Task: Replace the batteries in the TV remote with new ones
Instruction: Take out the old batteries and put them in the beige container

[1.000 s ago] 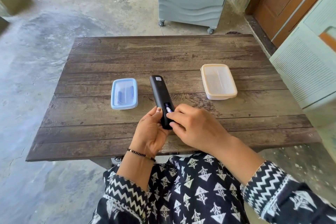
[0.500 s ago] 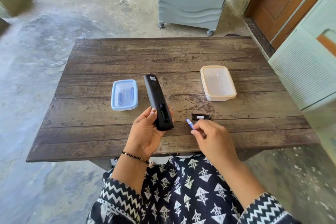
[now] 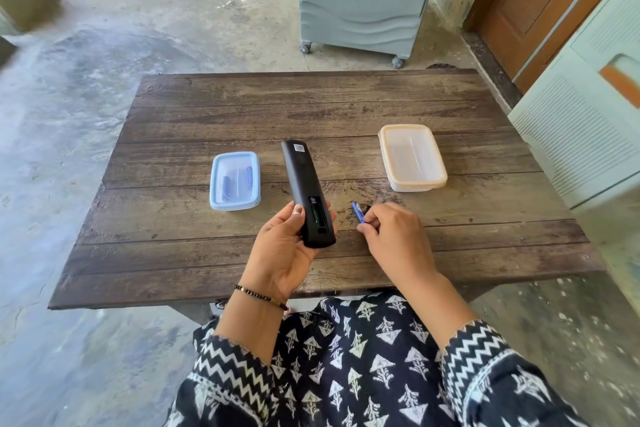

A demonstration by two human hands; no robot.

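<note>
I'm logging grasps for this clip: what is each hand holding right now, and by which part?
Left hand grips the remote by its near end. Right hand pinches a blue battery by its near end.

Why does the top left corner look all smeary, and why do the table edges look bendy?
Head view: the top-left corner is blurred, probably because the camera moved; the remote and both hands, left and right, stay sharp. Head view: the wide-angle lens splays and bends the table edges. Daylight is soft, without glare.

The long black plastic remote [image 3: 304, 184] looks matt and smooth. The dark brown plank surface [image 3: 242, 107] is rough, weathered wood. Both rectangular tubs, the blue-lidded [image 3: 234, 180] and the cream-lidded [image 3: 411, 157], are translucent, smooth plastic.
</note>
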